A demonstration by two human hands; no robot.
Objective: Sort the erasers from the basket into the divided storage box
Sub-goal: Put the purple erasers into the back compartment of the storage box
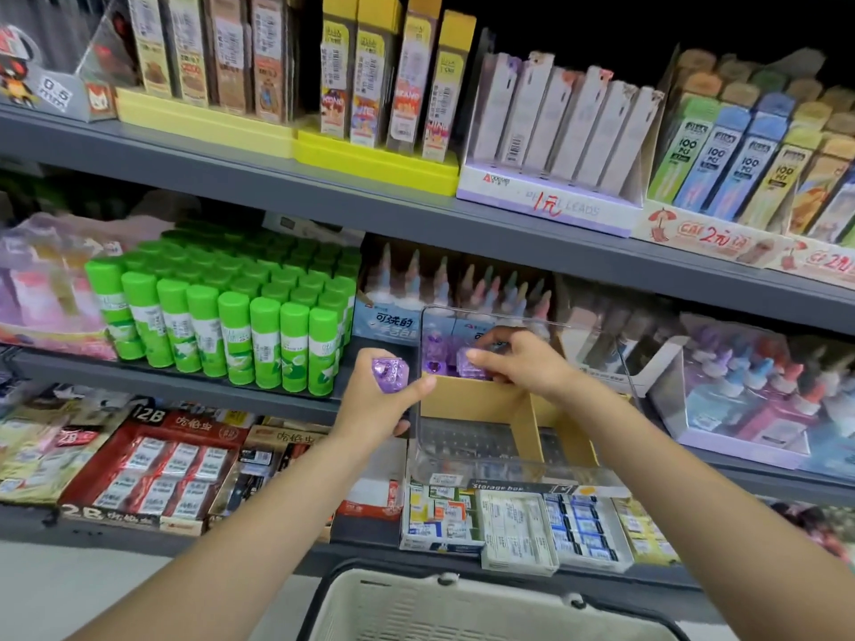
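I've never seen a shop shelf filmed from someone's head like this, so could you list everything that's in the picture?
storage box: one, clear with brown card dividers, middle shelf edge
purple erasers: several, far-left compartment of the box
held eraser: one, purple, just left of the box
glue sticks: many, green, middle shelf left
lead refill packs: many, mixed colours, top shelf right
white packs: a row, top shelf middle
2B eraser packs: one red display box, bottom shelf left
basket: one, cream, bottom edge
left hand: grips the held eraser
right hand: pinches an eraser inside the box
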